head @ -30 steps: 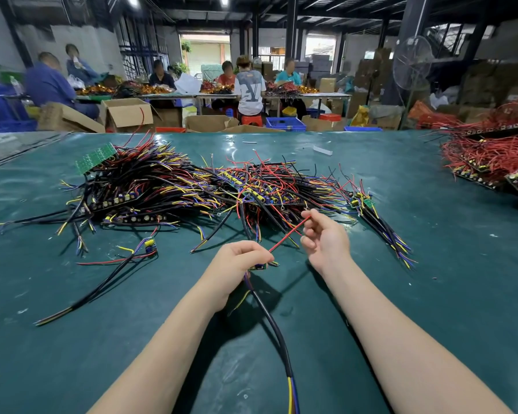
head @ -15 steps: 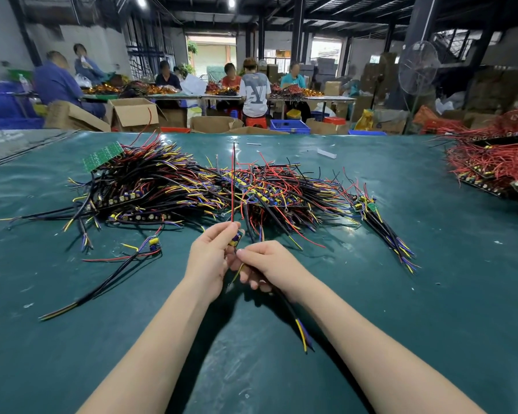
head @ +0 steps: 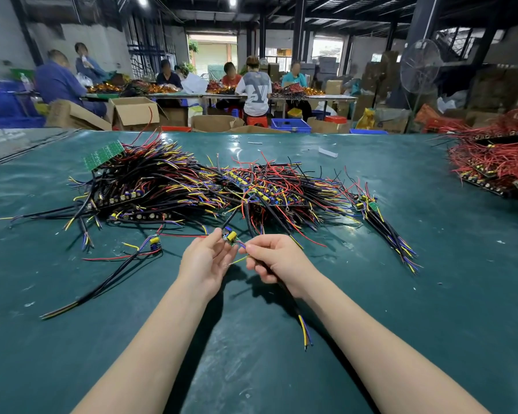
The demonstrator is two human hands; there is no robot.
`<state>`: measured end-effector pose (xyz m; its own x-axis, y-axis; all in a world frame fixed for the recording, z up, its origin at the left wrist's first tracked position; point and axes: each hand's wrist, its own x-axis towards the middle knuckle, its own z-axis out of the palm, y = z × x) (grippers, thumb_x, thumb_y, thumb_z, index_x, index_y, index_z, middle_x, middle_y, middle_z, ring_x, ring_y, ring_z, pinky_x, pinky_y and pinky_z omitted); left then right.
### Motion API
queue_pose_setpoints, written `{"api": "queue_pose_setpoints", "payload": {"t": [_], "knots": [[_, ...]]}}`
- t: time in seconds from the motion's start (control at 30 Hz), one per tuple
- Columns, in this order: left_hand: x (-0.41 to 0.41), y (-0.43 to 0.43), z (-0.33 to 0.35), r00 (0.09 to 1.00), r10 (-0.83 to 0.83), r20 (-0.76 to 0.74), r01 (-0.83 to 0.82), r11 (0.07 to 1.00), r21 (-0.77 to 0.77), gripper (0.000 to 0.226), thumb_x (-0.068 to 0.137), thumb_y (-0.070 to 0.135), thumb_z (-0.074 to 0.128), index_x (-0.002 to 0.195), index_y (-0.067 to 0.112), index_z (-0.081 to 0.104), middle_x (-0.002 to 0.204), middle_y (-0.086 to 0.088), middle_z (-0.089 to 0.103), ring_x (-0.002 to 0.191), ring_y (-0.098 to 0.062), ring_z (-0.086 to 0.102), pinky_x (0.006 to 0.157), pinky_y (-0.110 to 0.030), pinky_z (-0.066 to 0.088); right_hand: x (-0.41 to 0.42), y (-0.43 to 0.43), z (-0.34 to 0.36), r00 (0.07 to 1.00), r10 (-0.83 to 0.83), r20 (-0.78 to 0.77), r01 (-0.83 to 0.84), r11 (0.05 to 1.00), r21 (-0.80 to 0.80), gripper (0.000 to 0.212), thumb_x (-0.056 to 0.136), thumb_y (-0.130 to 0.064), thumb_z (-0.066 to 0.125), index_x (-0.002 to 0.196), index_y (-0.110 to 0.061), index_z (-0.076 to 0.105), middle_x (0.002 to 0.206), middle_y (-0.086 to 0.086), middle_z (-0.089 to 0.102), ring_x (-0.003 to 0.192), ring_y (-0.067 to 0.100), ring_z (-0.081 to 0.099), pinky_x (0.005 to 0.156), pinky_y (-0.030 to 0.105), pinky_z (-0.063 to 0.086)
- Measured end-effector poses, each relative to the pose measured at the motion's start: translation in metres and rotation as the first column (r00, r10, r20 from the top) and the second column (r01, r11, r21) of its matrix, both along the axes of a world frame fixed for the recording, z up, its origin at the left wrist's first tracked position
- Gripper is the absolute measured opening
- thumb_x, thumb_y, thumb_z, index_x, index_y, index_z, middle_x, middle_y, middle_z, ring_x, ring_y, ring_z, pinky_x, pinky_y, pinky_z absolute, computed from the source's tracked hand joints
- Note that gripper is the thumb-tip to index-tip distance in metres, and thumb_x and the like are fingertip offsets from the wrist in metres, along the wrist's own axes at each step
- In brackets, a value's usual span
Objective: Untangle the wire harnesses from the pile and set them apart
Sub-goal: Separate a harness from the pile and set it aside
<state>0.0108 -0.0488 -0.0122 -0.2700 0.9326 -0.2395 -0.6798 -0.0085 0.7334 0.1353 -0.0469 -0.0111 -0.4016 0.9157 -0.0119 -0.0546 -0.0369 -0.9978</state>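
Pinching small circuit board (head: 231,236) at left hand (head: 204,265) fingertips, gripping its wire harness (head: 302,323) in curled right hand (head: 278,261), tangled pile (head: 192,186) near at twelve o'clock.

Factory floor, wire piles (head: 192,186), workers (head: 253,88) (seated)

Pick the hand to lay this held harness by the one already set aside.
Left, probably: the left hand holds the small board, and the set-aside harness lies on its side; the right hand only pinches the wires.
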Motion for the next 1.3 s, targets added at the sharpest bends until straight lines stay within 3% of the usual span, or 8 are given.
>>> {"api": "queue_pose_setpoints", "payload": {"t": [0.17, 0.37, 0.47, 0.53, 0.67, 0.9, 1.03, 1.3], "knots": [[0.002, 0.000, -0.002, 1.000, 0.027, -0.003, -0.026, 0.997, 0.071, 0.026, 0.094, 0.004, 0.048, 0.071, 0.008, 0.038, 0.049, -0.004, 0.057, 0.044, -0.008, 0.062, 0.047, -0.020, 0.054, -0.002, 0.004, -0.001, 0.979, -0.108, 0.175, 0.089, 0.989, 0.114, 0.025, 0.091, -0.004, 0.052, 0.068, -0.013, 0.054, 0.044, -0.004, 0.052, 0.030, 0.003, 0.036, 0.032, 0.009, 0.022], [0.002, 0.002, -0.001, 0.990, -0.097, -0.105, 0.104, 0.993, 0.055, 0.019, 0.091, 0.006, 0.052, 0.074, 0.013, 0.045, 0.047, 0.004, 0.056, 0.045, -0.008, 0.056, 0.052, -0.018, 0.053, 0.007, 0.004, -0.002, 0.997, -0.067, -0.046, 0.066, 0.997, -0.038, 0.020, 0.091, 0.004, 0.046, 0.084, -0.015, 0.044, 0.047, 0.000, 0.059, 0.032, 0.004, 0.038, 0.031, 0.010, 0.022], [0.004, 0.000, -0.004, 0.935, -0.215, -0.283, 0.244, 0.967, 0.071, 0.016, 0.089, 0.003, 0.053, 0.075, 0.011, 0.049, 0.045, 0.006, 0.050, 0.040, -0.006, 0.048, 0.044, -0.017, 0.046, 0.004, 0.002, -0.004, 0.994, -0.016, 0.106, 0.008, 0.997, 0.082, 0.025, 0.090, 0.004, 0.045, 0.079, -0.018, 0.044, 0.053, 0.001, 0.059, 0.032, 0.004, 0.037, 0.033, 0.009, 0.021], [0.004, 0.001, -0.006, 0.926, -0.175, -0.336, 0.216, 0.972, 0.089, 0.016, 0.089, 0.000, 0.052, 0.075, 0.008, 0.051, 0.043, 0.006, 0.048, 0.035, -0.004, 0.045, 0.040, -0.014, 0.044, -0.001, 0.000, -0.006, 0.986, -0.012, 0.168, -0.011, 0.991, 0.134, 0.027, 0.087, 0.006, 0.044, 0.076, -0.019, 0.046, 0.057, 0.003, 0.057, 0.032, 0.003, 0.035, 0.034, 0.008, 0.021], [-0.005, 0.002, -0.006, 0.957, -0.106, -0.270, 0.123, 0.991, 0.047, 0.009, 0.083, 0.000, 0.062, 0.081, 0.008, 0.057, 0.063, -0.001, 0.061, 0.048, -0.006, 0.062, 0.051, -0.015, 0.052, -0.003, 0.001, -0.008, 0.965, -0.109, 0.238, 0.028, 0.946, 0.322, 0.032, 0.076, 0.007, 0.054, 0.071, -0.024, 0.047, 0.053, 0.000, 0.048, 0.036, 0.004, 0.028, 0.037, 0.013, 0.024], [-0.020, 0.003, -0.001, 0.932, -0.255, -0.260, 0.271, 0.962, 0.030, 0.011, 0.085, -0.001, 0.057, 0.079, 0.006, 0.060, 0.059, 0.000, 0.067, 0.060, -0.010, 0.064, 0.054, -0.018, 0.054, 0.001, 0.000, -0.009, 0.948, -0.124, 0.294, -0.019, 0.898, 0.439, 0.039, 0.071, 0.008, 0.058, 0.078, -0.028, 0.047, 0.062, 0.005, 0.053, 0.053, 0.017, 0.036, 0.051, 0.023, 0.030], [-0.020, 0.002, -0.001, 0.924, -0.291, -0.247, 0.311, 0.949, 0.045, 0.013, 0.086, -0.001, 0.055, 0.077, 0.007, 0.060, 0.062, -0.001, 0.065, 0.057, -0.009, 0.064, 0.055, -0.017, 0.054, 0.001, 0.000, -0.011, 0.917, -0.231, 0.325, 0.018, 0.838, 0.545, 0.017, 0.075, -0.002, 0.068, 0.079, -0.015, 0.059, 0.054, -0.006, 0.054, 0.043, 0.003, 0.038, 0.052, 0.012, 0.029], [-0.020, 0.001, 0.001, 0.912, -0.353, -0.210, 0.370, 0.928, 0.048, 0.011, 0.087, 0.002, 0.055, 0.082, 0.012, 0.059, 0.065, 0.000, 0.070, 0.058, -0.011, 0.067, 0.056, -0.021, 0.056, 0.001, 0.002, -0.008, 0.932, -0.250, 0.261, 0.102, 0.874, 0.474, 0.030, 0.084, -0.007, 0.062, 0.061, -0.024, 0.052, 0.052, -0.002, 0.057, 0.034, 0.002, 0.042, 0.043, 0.010, 0.029]]}}
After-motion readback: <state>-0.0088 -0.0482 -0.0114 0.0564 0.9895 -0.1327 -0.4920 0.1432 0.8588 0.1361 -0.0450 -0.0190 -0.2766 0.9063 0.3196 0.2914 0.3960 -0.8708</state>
